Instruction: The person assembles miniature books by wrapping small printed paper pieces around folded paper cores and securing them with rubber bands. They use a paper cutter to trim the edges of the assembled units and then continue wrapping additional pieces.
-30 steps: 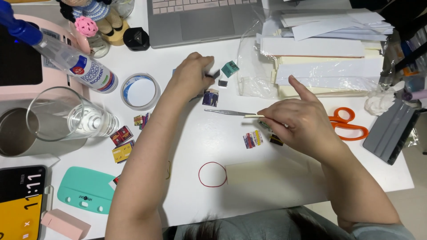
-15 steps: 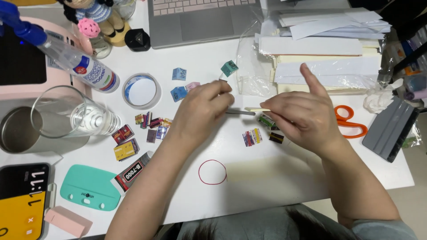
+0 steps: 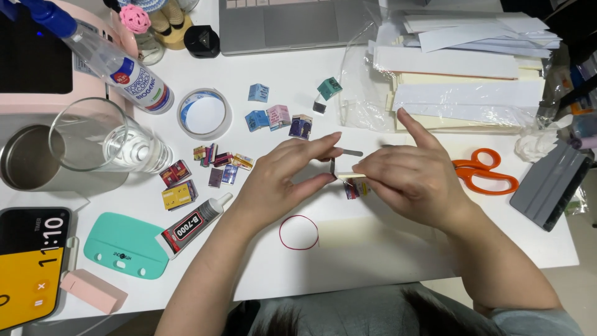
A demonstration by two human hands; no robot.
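My left hand (image 3: pixel 283 180) and my right hand (image 3: pixel 413 177) meet over the middle of the white table (image 3: pixel 373 255). Thumb and forefinger of my left hand pinch a tiny dark paper piece (image 3: pixel 333 167). My right hand grips metal tweezers (image 3: pixel 352 152), whose tips point left toward the left forefinger, and its fingertips touch a small cream strip (image 3: pixel 352 177). A tiny colourful miniature book (image 3: pixel 356 189) lies just under the right fingers. More miniature books (image 3: pixel 278 116) lie scattered beyond my left hand.
A red rubber band (image 3: pixel 298 232) and a glue tube (image 3: pixel 193 224) lie near me. At the left are a glass (image 3: pixel 99 140), a spray bottle (image 3: pixel 118 65), a tape roll (image 3: pixel 204 114) and a teal scraper (image 3: pixel 124 244). Orange scissors (image 3: pixel 485 171), a grey squeegee (image 3: pixel 550 183) and stacked paper (image 3: pixel 460 68) sit right.
My left hand drew back from the far miniature books to meet my right hand at the tweezers. The right hand stayed about where it was.
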